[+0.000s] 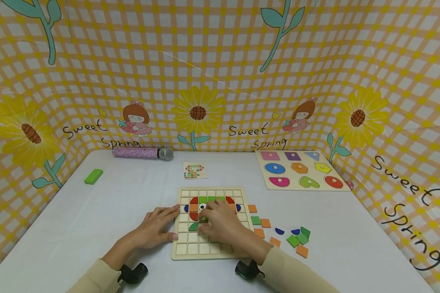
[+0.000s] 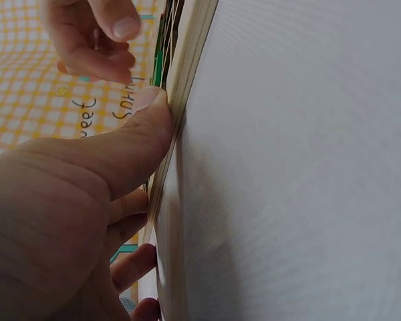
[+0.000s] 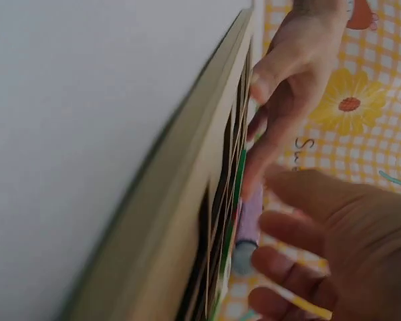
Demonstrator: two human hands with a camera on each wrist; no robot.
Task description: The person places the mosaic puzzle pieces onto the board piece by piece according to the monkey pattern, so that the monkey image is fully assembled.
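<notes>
A wooden grid board (image 1: 181, 248) lies flat, holding a partly filled mosaic of coloured tiles. Its upper cells show red curved tiles (image 1: 194, 200), an eye tile (image 1: 202, 206) and a blue half-round tile (image 1: 186, 208). Below them sits a green rounded tile (image 1: 193, 226). My left hand (image 1: 152, 228) rests along the board's left edge; its thumb (image 2: 137, 127) presses on the rim. Over the middle of the board hovers my right hand (image 1: 220, 221), hiding several cells. Its fingers (image 3: 297, 231) are loosely bent and spread, with no tile visible between them.
Loose orange (image 1: 302, 251), green (image 1: 293, 241) and blue tiles (image 1: 279, 231) lie right of the board. Behind it is a pattern card (image 1: 194, 171). A glittery microphone (image 1: 137, 153) and green block (image 1: 93, 176) lie back left; a shape puzzle (image 1: 295, 187) lies back right.
</notes>
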